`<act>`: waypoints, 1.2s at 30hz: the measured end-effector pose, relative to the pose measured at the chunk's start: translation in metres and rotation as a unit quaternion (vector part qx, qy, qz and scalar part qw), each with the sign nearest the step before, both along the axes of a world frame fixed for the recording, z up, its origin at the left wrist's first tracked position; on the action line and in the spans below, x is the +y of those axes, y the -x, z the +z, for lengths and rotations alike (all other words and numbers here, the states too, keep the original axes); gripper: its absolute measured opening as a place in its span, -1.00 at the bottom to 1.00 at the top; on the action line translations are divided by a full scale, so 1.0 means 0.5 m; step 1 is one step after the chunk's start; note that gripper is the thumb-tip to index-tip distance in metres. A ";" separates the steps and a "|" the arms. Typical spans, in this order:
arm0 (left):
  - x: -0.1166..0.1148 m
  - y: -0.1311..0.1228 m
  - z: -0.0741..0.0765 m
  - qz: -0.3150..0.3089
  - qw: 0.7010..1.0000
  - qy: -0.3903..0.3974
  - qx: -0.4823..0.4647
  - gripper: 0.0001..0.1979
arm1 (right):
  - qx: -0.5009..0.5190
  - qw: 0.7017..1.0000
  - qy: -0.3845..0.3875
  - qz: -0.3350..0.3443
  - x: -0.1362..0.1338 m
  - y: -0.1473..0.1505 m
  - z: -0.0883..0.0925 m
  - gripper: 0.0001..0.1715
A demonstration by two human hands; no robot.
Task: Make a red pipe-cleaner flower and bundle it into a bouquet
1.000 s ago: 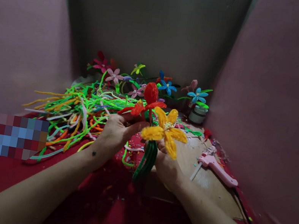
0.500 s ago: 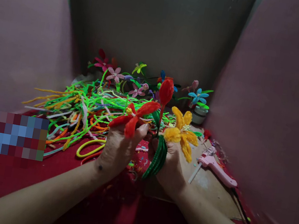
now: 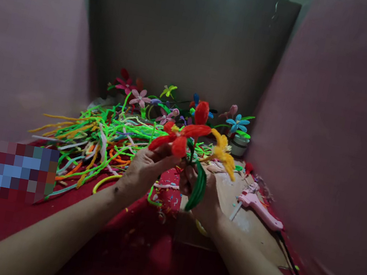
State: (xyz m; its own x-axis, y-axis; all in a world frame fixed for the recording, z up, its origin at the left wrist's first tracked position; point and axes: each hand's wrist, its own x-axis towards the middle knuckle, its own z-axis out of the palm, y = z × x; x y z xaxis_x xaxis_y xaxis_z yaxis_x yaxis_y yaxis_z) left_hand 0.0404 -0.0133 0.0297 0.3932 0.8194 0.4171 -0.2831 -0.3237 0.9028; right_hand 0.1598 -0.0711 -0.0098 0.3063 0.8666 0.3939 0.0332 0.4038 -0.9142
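A pipe-cleaner flower spray rises between my two hands, with a red bud (image 3: 202, 113) on top. My left hand (image 3: 146, 165) pinches at the open red flower (image 3: 179, 145), its fingers behind and beneath the petals. My right hand (image 3: 207, 194) is closed round the stem lower down, the gripped part mostly hidden. A yellow flower (image 3: 224, 152) leans out on the right, seen from the side. In front of my right hand curves a dark green leaf (image 3: 198, 187), its tip pointing down.
Loose pipe cleaners (image 3: 99, 130) are heaped at the left. Finished flowers (image 3: 140, 97) stand along the back, near a small jar (image 3: 239, 144). A pink glue gun (image 3: 261, 210) with a cord lies on a board (image 3: 239, 242) at the right. Scraps dot the red cloth (image 3: 135, 252).
The red flower has moved right and slightly up with my left hand, closer to the stem. The yellow flower has turned to its side, and the green leaf has swung round. The view has shifted slightly.
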 end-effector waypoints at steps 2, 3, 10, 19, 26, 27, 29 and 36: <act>0.015 0.007 -0.005 -0.028 0.999 0.015 -0.010 -0.84 | 0.085 0.995 -0.007 0.056 0.001 -0.005 0.000 -0.73; 0.021 0.010 -0.007 -0.028 0.999 0.022 -0.019 -0.83 | 0.120 0.989 -0.009 0.082 0.001 -0.007 0.000 -0.74; 0.050 0.003 -0.014 0.043 0.998 0.014 -0.042 -0.77 | 0.231 0.945 0.031 0.229 -0.003 -0.016 0.005 -0.68; 0.060 0.029 -0.011 0.284 0.856 -0.410 0.134 -0.74 | 0.219 0.944 0.070 0.239 -0.005 -0.022 0.007 -0.68; 0.054 0.032 -0.009 0.271 0.734 -0.584 0.218 -0.88 | 0.213 0.933 0.070 0.280 -0.007 -0.027 0.006 -0.74; 0.054 0.033 -0.011 0.279 0.715 -0.604 0.213 -0.88 | 0.217 0.933 0.069 0.279 -0.008 -0.027 0.005 -0.74; 0.053 0.034 -0.013 0.287 0.694 -0.628 0.204 -0.90 | 0.222 0.931 0.069 0.282 -0.008 -0.027 0.003 -0.74; 0.047 0.032 -0.033 0.289 0.674 -0.647 0.209 -0.84 | 0.239 0.933 0.064 0.261 -0.013 -0.024 0.009 -0.79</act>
